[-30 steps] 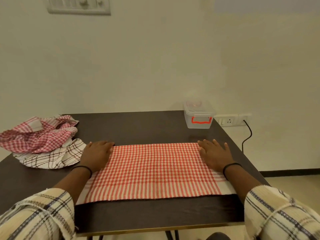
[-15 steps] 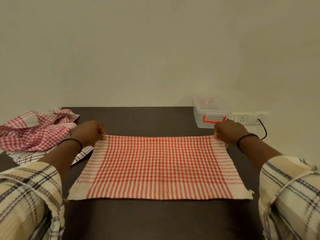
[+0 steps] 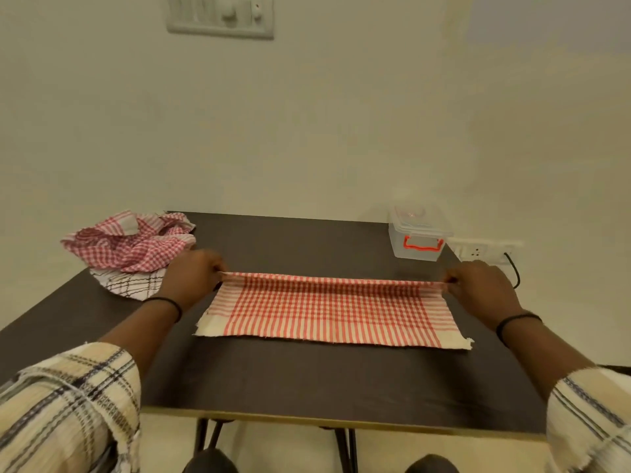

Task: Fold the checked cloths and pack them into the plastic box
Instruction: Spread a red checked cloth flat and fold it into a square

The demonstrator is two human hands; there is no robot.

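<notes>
Left hand (image 3: 193,278): pinches far-left corner of red checked cloth (image 3: 327,310).
Right hand (image 3: 481,290): pinches far-right corner.
Cloth position: on dark table (image 3: 307,377), far edge raised.
Handling: likely light, limp; best held by its corners.
Plastic box (image 3: 417,237): lidded, far right.

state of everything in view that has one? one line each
red checked cloth: on table, far edge lifted, pinched at both far corners
left hand: pinches far-left corner
right hand: pinches far-right corner
cloth pile: crumpled, unfolded
plastic box: lid on
wall socket: cable plugged in
</notes>
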